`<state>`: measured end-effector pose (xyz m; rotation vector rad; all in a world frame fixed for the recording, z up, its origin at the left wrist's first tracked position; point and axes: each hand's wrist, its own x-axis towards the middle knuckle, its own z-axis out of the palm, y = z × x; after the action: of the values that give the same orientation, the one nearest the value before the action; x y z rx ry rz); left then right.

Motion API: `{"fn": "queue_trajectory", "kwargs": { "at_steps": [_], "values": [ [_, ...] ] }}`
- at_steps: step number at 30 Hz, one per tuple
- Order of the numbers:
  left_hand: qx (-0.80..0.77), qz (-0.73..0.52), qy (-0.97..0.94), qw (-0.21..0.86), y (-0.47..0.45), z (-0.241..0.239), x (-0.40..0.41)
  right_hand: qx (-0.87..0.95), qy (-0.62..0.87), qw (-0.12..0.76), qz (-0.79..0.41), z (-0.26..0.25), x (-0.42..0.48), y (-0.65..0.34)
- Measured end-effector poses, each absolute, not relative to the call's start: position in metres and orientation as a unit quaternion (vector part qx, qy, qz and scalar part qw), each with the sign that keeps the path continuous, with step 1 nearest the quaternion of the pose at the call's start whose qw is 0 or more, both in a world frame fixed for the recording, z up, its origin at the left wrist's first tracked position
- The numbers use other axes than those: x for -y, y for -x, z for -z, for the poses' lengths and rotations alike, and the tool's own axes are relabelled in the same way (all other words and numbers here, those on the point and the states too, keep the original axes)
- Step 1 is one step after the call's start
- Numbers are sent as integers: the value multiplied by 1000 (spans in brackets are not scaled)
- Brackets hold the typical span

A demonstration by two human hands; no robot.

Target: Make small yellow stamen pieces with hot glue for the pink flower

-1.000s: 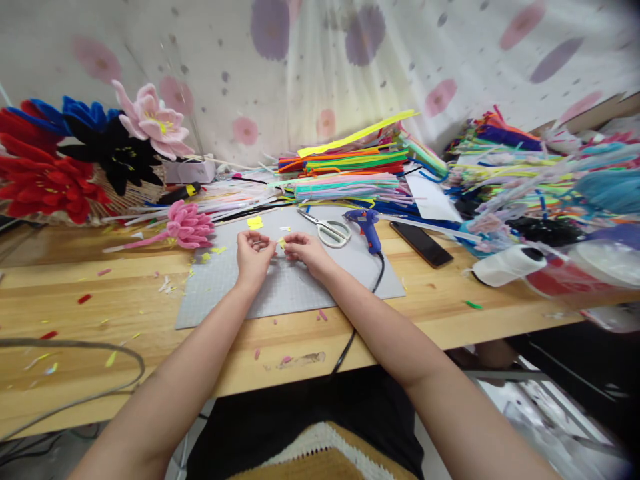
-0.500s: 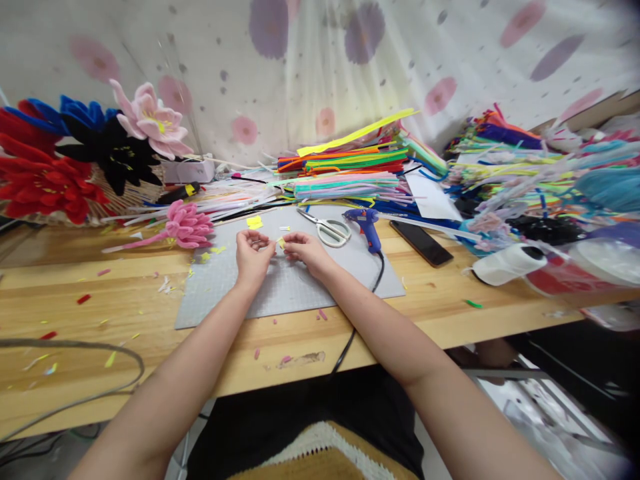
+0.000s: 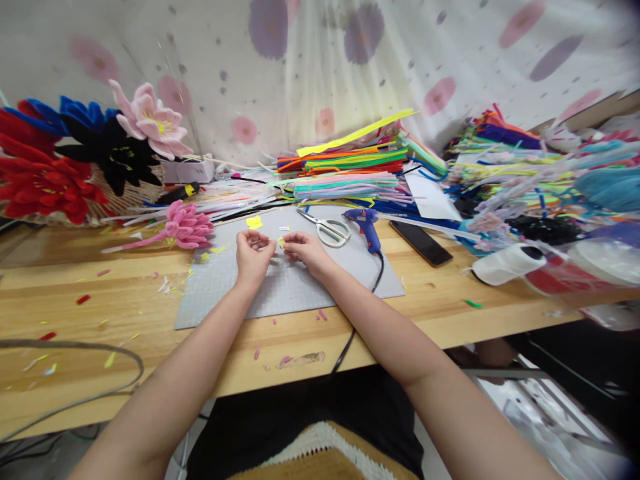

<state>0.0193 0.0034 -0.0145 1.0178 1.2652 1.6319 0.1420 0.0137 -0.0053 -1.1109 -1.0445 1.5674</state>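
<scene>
Over the grey cutting mat (image 3: 220,300), my right hand (image 3: 303,251) pinches a small yellow piece (image 3: 281,244) between thumb and fingers. Just to its left, my left hand (image 3: 254,255) has its fingertips pressed together; whether anything is between them is too small to make out. Behind my hands lie a yellow square (image 3: 254,222) and a tiny white piece (image 3: 285,229). White-handled scissors (image 3: 333,233) rest to the right, beside a blue glue gun (image 3: 367,229). Small yellow scraps (image 3: 215,251) are scattered left of my left hand.
A pink fuzzy flower (image 3: 187,225) lies left of the mat. Bundles of coloured pipe cleaners (image 3: 350,163) line the back. To the right are a phone (image 3: 421,243) and a white thread spool (image 3: 509,264). The glue gun's black cord (image 3: 350,350) crosses the table's front edge.
Very little differs. The fingertips of my two hands have drawn slightly apart, with the yellow piece staying in my right hand.
</scene>
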Motion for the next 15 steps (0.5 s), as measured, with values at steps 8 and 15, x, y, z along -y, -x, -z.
{"fn": "queue_trajectory", "kwargs": {
  "at_steps": [8, 15],
  "values": [
    [-485, -649, -391, 436, -20, 15, -4, 432, 453, 456, -633, 6, -14, -142],
    [-489, -643, -394, 438, -18, 19, -7, 435, 453, 451, -634, 6, -15, -141]
  ]
}}
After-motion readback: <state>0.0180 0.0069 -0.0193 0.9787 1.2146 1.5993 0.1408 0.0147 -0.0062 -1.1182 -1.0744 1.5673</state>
